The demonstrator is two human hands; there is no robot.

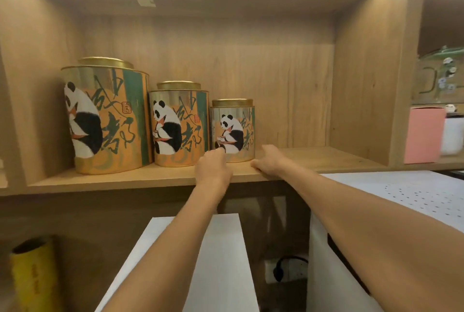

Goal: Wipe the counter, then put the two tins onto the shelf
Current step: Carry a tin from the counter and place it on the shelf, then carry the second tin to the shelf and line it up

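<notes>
Three panda-printed tins with gold lids stand in a row on the wooden shelf (313, 158): a large tin (108, 116), a medium tin (179, 126) and a small tin (233, 131), largest at the left. My left hand (213, 168) is at the small tin's lower left, fingertips touching its base. My right hand (270, 161) rests on the shelf edge just right of the small tin, fingers curled down, not gripping it. Neither hand holds anything.
A white box (221, 261) and a white appliance (401, 198) stand below the shelf, with a wall socket and black plug (286, 269) between them. A yellow roll (32, 274) is at lower left. A pink box (424, 133) sits in the right compartment.
</notes>
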